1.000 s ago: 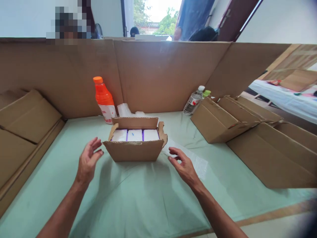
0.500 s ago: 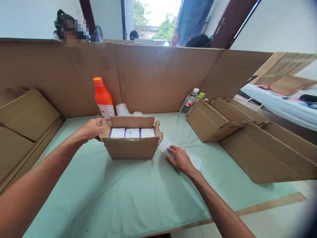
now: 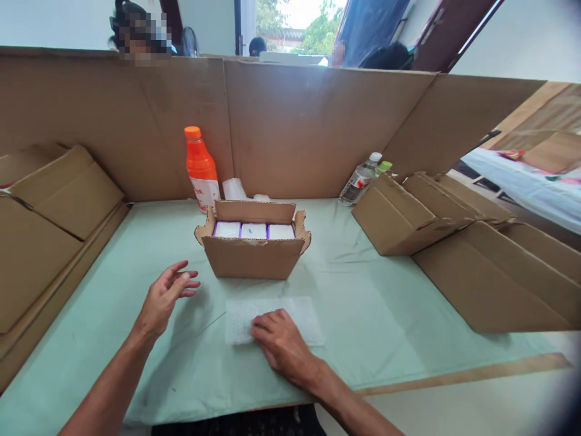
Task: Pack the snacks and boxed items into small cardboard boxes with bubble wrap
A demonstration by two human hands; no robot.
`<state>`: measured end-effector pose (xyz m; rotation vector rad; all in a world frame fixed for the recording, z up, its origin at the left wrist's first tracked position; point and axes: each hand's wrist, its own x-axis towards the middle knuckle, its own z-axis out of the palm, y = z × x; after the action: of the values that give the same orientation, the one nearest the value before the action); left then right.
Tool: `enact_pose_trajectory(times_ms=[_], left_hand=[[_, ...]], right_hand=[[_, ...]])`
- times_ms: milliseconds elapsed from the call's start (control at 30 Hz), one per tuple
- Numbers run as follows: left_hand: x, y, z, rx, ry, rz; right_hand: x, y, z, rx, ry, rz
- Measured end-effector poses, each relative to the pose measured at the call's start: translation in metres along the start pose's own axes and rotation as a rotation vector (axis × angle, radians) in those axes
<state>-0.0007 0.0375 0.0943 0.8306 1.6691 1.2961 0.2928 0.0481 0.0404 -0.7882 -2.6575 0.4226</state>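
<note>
An open cardboard box (image 3: 253, 257) stands upright on the table, with three white blocks (image 3: 253, 231) with purple edges side by side inside it. In front of it lies a flat, clear sheet of bubble wrap (image 3: 311, 327). My right hand (image 3: 284, 345) is on top of the sheet, its fingers curled together and gripping it. My left hand (image 3: 166, 297) hovers to the left of the sheet, fingers apart, holding nothing and clear of the box.
An orange bottle (image 3: 201, 166) and a crumpled white piece (image 3: 234, 189) stand behind the box. At right are a clear bottle (image 3: 360, 181) and more cardboard boxes (image 3: 490, 290); other cartons (image 3: 40, 236) line the left. A cardboard wall (image 3: 318, 127) closes the back, people beyond it.
My left hand has let go of the box's side flap and come down toward me. My right hand has slid the bubble wrap from the box's right side to in front of it.
</note>
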Motion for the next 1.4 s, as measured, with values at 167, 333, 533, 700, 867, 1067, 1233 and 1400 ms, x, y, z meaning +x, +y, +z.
enact_pose_trajectory(times_ms=[167,333,533,700,867,1067,1233,1400], left_hand=[[0.011,-0.005,0.009,0.021,-0.044,0.084],[0.026,-0.013,0.022,0.008,-0.136,0.164],[0.036,-0.019,0.060,-0.037,-0.152,0.261],[0.005,-0.034,0.059,0.135,-0.029,0.305],[-0.040,-0.064,0.067,0.628,-0.137,0.649],[-0.042,-0.087,0.069,0.850,-0.380,0.758],[-0.040,-0.087,0.059,0.808,-0.332,0.739],[-0.037,-0.079,0.057,0.873,-0.017,0.613]], right_hand=[[0.011,0.002,-0.005,0.106,0.075,-0.001],[0.007,0.054,-0.032,0.269,0.412,0.482],[0.055,0.093,-0.042,0.455,0.413,0.613],[0.036,0.098,-0.043,0.327,0.453,0.577],[0.018,0.039,-0.009,0.122,0.322,0.313],[-0.020,0.025,0.014,-0.058,0.003,0.183],[-0.078,0.073,-0.024,-0.276,0.209,0.462],[-0.048,0.066,-0.021,-0.272,0.230,0.512]])
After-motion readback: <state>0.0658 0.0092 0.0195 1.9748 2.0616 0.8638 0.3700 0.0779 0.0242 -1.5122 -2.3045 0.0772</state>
